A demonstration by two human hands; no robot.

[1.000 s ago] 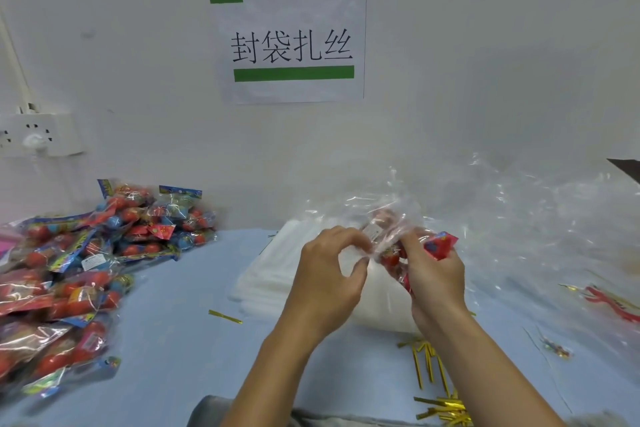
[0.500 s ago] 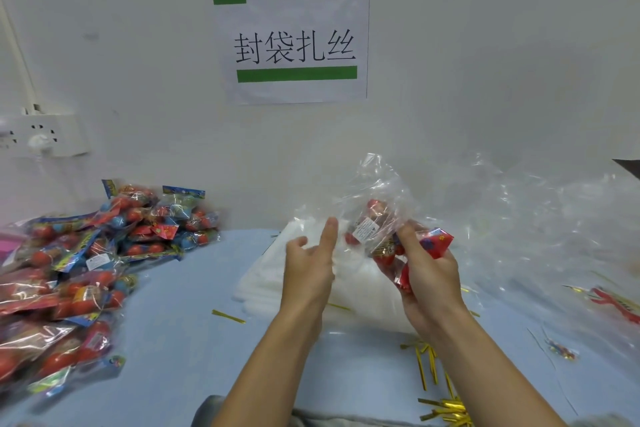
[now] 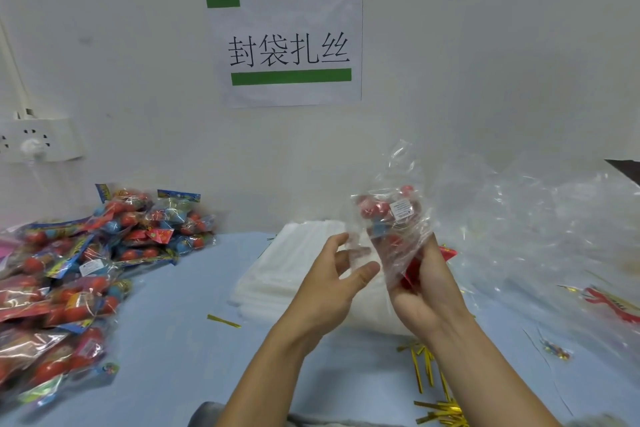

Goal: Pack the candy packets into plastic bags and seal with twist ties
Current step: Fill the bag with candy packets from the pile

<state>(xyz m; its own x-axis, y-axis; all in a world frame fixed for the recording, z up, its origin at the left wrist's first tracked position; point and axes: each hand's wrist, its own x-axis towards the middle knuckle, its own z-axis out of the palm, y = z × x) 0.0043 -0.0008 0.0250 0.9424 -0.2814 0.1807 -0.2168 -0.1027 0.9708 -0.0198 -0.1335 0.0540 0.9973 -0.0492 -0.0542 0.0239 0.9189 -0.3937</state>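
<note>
While the right hand [image 3: 420,291] grips a clear plastic bag [image 3: 398,218] holding a candy packet [image 3: 382,210], the left hand [image 3: 334,282] is apart from it, fingers loosely spread, holding nothing.
Ordered by size: loose clear plastic sheeting [image 3: 540,229] lies right of the right hand; a heap of candy packets [image 3: 79,260] lies well left of the left hand; a stack of flat plastic bags [image 3: 277,274] lies beyond and below both hands; gold twist ties [image 3: 431,381] lie near the right forearm; one single twist tie [image 3: 223,321] lies left of the left wrist.
</note>
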